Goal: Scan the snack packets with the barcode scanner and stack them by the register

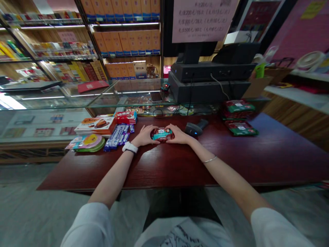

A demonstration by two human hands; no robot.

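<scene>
A small teal and dark red snack packet (162,134) lies on the dark red wooden table (169,168), held between both hands. My left hand (146,136) is curled round its left end, with a white watch on the wrist. At the opposite end my right hand (177,134) grips it between thumb and fingers; a thin bangle circles that forearm. Just right of my right hand is a black barcode scanner (194,129) with a blue light. Purple-wrapped bars (117,136) lie in a pile left of my left hand.
Left on the table are an orange and white box (99,125), red boxes (125,117) and colourful round-topped packs (89,142). Dark red and green packets (240,127) are stacked at right. Behind stand a glass display counter (123,90) and a black register with a monitor (213,72).
</scene>
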